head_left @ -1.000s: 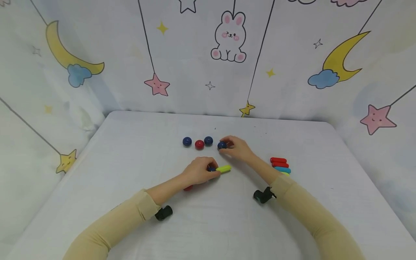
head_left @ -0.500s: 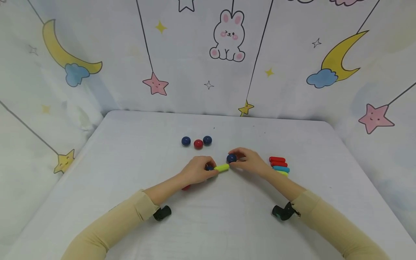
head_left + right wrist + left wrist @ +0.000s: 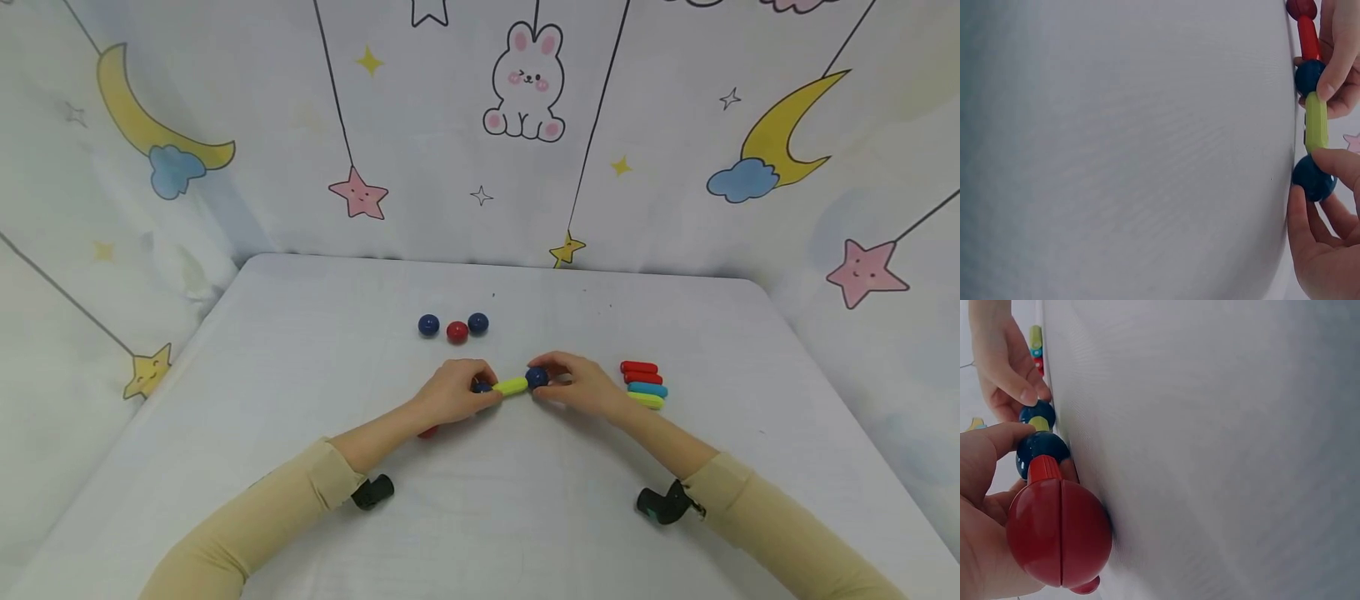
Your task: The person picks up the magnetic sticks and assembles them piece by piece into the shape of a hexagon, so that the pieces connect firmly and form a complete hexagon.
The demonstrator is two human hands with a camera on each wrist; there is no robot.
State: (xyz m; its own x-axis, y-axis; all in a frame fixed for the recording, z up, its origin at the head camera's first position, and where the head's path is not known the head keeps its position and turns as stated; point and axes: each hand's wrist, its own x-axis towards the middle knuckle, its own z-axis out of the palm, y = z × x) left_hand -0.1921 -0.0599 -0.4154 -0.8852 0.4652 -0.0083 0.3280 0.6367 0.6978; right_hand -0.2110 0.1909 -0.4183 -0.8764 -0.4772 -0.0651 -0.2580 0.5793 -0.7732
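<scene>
My left hand holds a toy ball-and-rod chain low over the table, its thumb at the joint of a blue ball and a yellow-green rod. Behind that ball, a red rod leads to a red ball, mostly covered by the left hand in the head view. With thumb and fingers, my right hand pinches another blue ball against the rod's far end. In the right wrist view this ball meets the rod with no gap showing.
Farther back on the white table sit two blue balls with a red ball between them. On the right lie red rods, a blue rod and a yellow-green rod. A small red piece shows beneath the chain's red ball.
My right hand has brought its blue ball from the back row toward me and slightly right, up to the yellow-green rod's end. The left hand has kept its hold almost in place.
</scene>
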